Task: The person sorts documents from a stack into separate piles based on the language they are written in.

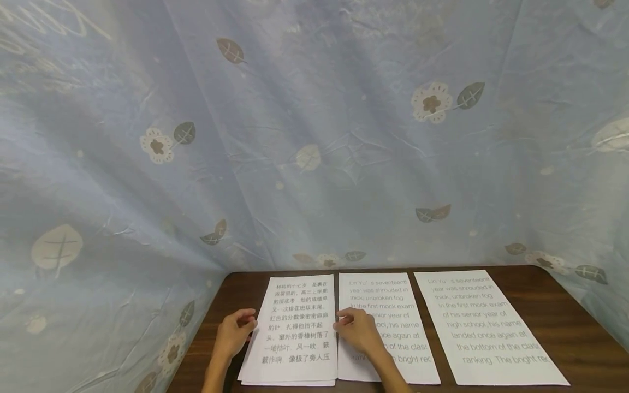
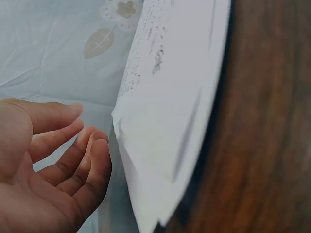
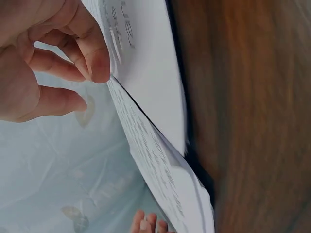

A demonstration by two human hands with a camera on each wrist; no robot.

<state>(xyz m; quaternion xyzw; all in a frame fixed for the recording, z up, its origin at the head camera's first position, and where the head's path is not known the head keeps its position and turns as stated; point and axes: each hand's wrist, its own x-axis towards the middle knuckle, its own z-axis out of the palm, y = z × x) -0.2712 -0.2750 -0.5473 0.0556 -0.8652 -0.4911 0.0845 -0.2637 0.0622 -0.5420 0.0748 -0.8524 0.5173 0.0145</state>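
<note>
A stack of white sheets printed with large Chinese characters point(image 1: 297, 327) lies on the left part of the table, its lower edges slightly uneven. My left hand point(image 1: 231, 335) is at the stack's left edge, fingers loosely bent; in the left wrist view a small gap parts its fingertips from the paper point(image 2: 165, 116). On the stack's other side, my right hand point(image 1: 361, 330) hovers over or rests on a sheet of English text point(image 1: 393, 305), covering some of its words. The right wrist view shows its fingertips point(image 3: 101, 68) by the paper edge, the thumb apart, nothing pinched.
Another sheet of English text point(image 1: 484, 327) lies farther right. All the papers are on a dark brown wooden table point(image 1: 555, 305) with rounded back corners. A pale blue curtain point(image 1: 319, 207) with leaves and flowers hangs behind and around it.
</note>
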